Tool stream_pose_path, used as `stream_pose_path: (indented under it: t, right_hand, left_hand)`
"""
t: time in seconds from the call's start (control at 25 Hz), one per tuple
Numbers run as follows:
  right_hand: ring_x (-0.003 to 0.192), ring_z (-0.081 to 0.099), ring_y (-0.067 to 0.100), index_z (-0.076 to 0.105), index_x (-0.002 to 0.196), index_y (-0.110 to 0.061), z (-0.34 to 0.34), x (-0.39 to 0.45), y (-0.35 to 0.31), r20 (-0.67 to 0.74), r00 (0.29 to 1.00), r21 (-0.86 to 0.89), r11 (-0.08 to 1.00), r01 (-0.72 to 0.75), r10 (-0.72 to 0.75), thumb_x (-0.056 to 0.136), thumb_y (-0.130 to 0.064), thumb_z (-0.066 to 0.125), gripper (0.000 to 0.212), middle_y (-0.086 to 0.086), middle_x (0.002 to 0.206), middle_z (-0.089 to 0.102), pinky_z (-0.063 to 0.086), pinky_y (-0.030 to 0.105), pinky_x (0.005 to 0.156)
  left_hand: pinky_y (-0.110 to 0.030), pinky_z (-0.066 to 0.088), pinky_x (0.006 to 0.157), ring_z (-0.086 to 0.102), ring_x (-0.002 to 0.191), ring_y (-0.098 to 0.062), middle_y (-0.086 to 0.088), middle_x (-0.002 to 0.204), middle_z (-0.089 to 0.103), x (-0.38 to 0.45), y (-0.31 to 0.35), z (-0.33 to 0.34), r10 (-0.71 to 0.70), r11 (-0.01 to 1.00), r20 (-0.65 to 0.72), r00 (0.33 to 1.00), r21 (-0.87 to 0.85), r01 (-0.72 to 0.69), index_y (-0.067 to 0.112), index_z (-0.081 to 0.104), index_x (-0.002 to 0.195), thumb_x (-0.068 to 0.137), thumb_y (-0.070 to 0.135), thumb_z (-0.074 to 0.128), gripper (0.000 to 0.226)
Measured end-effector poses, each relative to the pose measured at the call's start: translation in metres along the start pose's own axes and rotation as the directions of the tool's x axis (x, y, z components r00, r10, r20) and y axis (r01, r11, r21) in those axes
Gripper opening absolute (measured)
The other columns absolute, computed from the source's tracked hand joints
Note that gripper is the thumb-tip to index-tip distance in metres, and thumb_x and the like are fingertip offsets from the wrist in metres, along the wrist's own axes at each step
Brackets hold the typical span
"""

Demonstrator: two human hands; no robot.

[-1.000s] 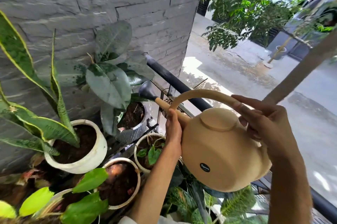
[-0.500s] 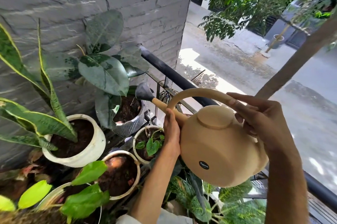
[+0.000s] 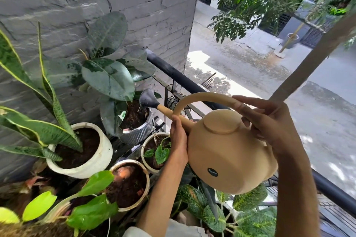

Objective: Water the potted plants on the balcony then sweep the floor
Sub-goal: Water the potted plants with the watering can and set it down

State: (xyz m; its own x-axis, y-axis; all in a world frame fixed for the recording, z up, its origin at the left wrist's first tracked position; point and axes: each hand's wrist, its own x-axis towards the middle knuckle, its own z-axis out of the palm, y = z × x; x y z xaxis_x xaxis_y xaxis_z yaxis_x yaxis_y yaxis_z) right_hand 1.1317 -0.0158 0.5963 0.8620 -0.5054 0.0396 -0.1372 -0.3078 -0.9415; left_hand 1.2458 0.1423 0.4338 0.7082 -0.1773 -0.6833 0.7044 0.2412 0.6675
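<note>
A tan watering can [image 3: 229,157] is held tilted to the left above the pots. Its grey rose head [image 3: 147,99] hangs over the soil of the ribbed grey pot [image 3: 138,133] with the large-leaved rubber plant [image 3: 107,75]. My right hand [image 3: 269,125] grips the arched handle near the can's back, with two fingers stretched out. My left hand [image 3: 178,140] wraps the base of the spout and steadies the can's front. No water stream shows.
A white pot with a snake plant [image 3: 84,167] stands left. Two small round pots [image 3: 133,184] [image 3: 154,150] sit below the spout. Spotted leaves [image 3: 248,215] fill the bottom. A grey brick wall [image 3: 96,5] backs the pots. A black railing [image 3: 179,78] runs right; the street lies beyond.
The can and both hands stay in nearly the same pose. The rose head has edged further over the ribbed grey pot's soil, and the view has shifted slightly.
</note>
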Motion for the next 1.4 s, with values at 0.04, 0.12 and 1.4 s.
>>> stream_pose_path:
  t: [0.04, 0.12, 1.4]
  right_hand:
    - [0.042, 0.031, 0.009, 0.084, 0.112, -0.042, 0.0, 0.0, 0.001, 0.004, 1.0, 0.0, 1.0, -0.001, 0.001, 0.091, -0.045, 0.081, 0.022, 0.003, 0.054, 0.053, 0.027, 0.017, 0.047]
    - [0.042, 0.031, 0.009, 0.084, 0.112, -0.042, -0.001, -0.002, 0.0, 0.012, 1.0, -0.012, 1.0, 0.001, -0.001, 0.091, -0.046, 0.081, 0.022, 0.002, 0.053, 0.054, 0.028, 0.016, 0.047]
    - [0.037, 0.038, 0.002, 0.088, 0.105, -0.028, 0.043, -0.074, 0.013, 0.37, 0.929, 0.094, 0.995, -0.032, -0.005, 0.089, -0.036, 0.085, 0.017, 0.009, 0.061, 0.06, 0.03, 0.017, 0.041]
  left_hand:
    - [-0.029, 0.06, 0.06, 0.077, 0.09, -0.017, 0.01, 0.082, 0.082, 0.0, 0.0, 0.0, 0.002, 1.0, -0.002, 1.0, -0.014, -0.002, 0.038, 0.06, 0.137, 0.1, 0.077, 0.035, 0.06]
    - [-0.034, 0.06, 0.067, 0.077, 0.096, -0.021, 0.002, 0.092, 0.084, -0.002, -0.002, -0.001, 0.007, 0.999, -0.006, 1.0, -0.042, -0.007, 0.037, 0.061, 0.14, 0.101, 0.077, 0.036, 0.061]
    - [-0.054, 0.061, 0.094, 0.074, 0.107, -0.036, -0.014, 0.114, 0.079, -0.073, -0.083, -0.108, 0.021, 0.967, -0.263, 0.964, -0.24, -0.087, 0.026, 0.069, 0.131, 0.097, 0.079, 0.039, 0.07]
